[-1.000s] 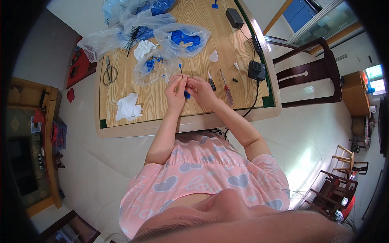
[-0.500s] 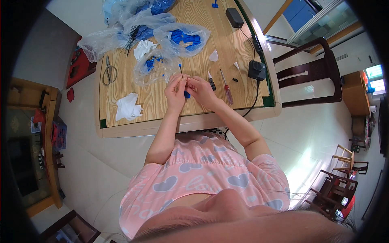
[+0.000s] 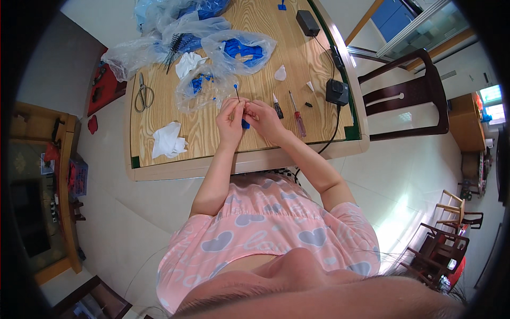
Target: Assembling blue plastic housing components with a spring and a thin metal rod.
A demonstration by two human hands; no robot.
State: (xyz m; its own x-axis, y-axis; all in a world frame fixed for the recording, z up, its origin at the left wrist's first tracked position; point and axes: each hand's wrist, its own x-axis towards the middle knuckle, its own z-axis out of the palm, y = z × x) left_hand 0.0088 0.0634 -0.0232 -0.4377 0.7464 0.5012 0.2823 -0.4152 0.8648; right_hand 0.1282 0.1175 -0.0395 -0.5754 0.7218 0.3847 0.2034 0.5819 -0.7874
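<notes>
My left hand (image 3: 230,121) and my right hand (image 3: 265,122) meet above the near part of the wooden table, fingertips close together. A thin dark stick with a small blue tip (image 3: 237,92) rises from between the fingers of my left hand, which is closed around its lower part. The fingers of my right hand are pinched beside it; whatever they hold is hidden. Between the hands, a blue piece (image 3: 245,124) shows partly on the table. Just right of my right hand lie a small black tube with a white nozzle (image 3: 278,108) and a red-handled screwdriver (image 3: 299,122).
Scissors (image 3: 142,97) and a crumpled white tissue (image 3: 169,141) lie on the left. Clear plastic bags with blue parts (image 3: 241,53) cover the far left, beside dark bristly sticks (image 3: 173,50). A black box with a cable (image 3: 337,92) sits near the right edge. A chair (image 3: 406,95) stands there.
The tip of the stick has tilted very slightly to the left. Both hands stay in nearly the same place.
</notes>
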